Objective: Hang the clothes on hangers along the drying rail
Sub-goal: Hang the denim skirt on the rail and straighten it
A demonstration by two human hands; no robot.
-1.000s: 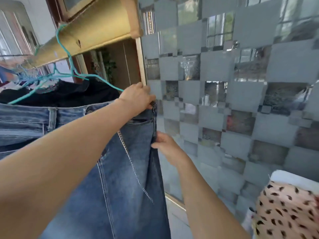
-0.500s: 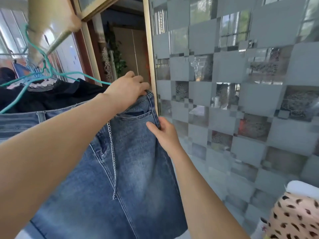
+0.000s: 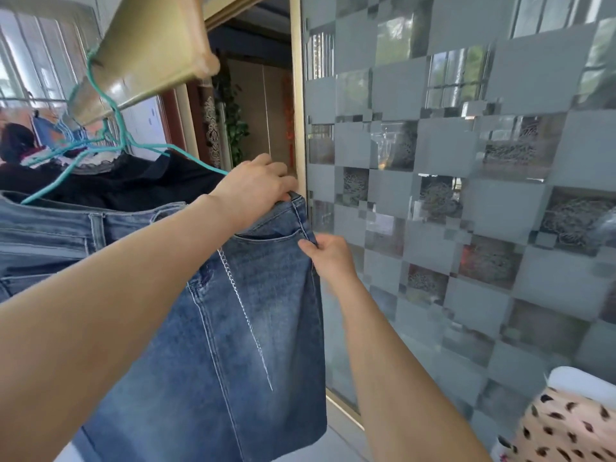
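Observation:
A blue denim skirt (image 3: pixel 253 328) with a thin silver chain hangs in front of me. My left hand (image 3: pixel 256 191) grips its waistband at the top right corner, where the teal wire hanger (image 3: pixel 110 128) ends. My right hand (image 3: pixel 328 258) pinches the skirt's right side seam just below the pocket. The hanger's hook goes over the gold drying rail (image 3: pixel 146 58) above. A black garment (image 3: pixel 126 185) hangs behind the skirt on another teal hanger.
A sliding door of frosted checkered glass (image 3: pixel 466 195) stands close on the right, its gold frame (image 3: pixel 298 95) beside my left hand. A leopard-print cloth (image 3: pixel 566 428) lies over something white at the bottom right. More hung clothes crowd the rail at far left.
My right hand has climbed the skirt's side seam toward the waistband. My left hand keeps its grip on the waistband corner. The view has tilted, so the rail looks nearer.

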